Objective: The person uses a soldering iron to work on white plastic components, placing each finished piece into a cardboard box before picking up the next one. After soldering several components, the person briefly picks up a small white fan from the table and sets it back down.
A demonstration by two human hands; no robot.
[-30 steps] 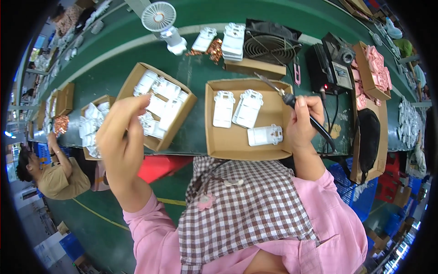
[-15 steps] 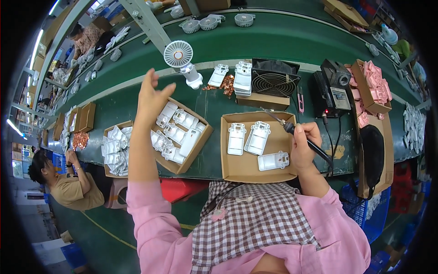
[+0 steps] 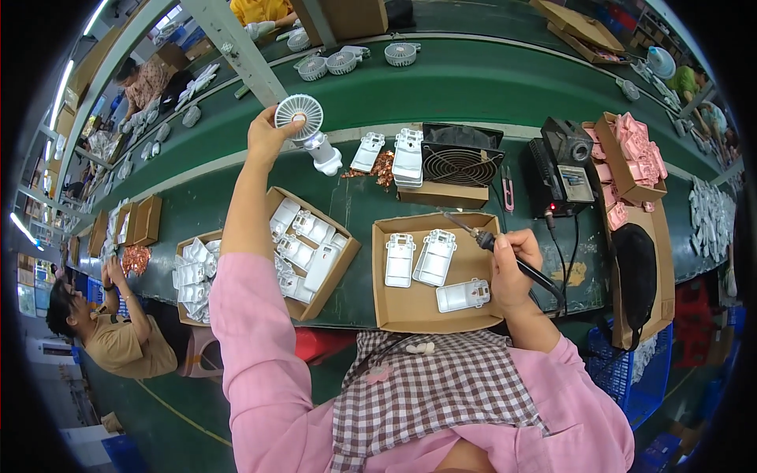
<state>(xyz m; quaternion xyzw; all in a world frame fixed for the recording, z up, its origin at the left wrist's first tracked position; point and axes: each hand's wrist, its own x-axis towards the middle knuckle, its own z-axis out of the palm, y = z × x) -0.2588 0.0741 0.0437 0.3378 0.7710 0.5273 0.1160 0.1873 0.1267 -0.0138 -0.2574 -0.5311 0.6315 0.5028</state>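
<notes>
With my left arm stretched forward, my left hand grips the head of a small white fan, the thumb over its grille. The fan stands upright on its round base at the far side of the bench. My right hand is closed round a soldering iron, its metal tip pointing up and left over a shallow cardboard box. In that box lie several white plastic housings. A second cardboard box, left of it, holds more white housings, partly behind my left forearm.
Beyond the shallow box stand a black fan, stacked white housings and copper-coloured small parts. A soldering station with cables and pink parts are at right. A co-worker sits at left.
My left hand has moved forward and closed on the small fan's head. The right hand still holds the soldering iron. The whole view has shifted slightly.
</notes>
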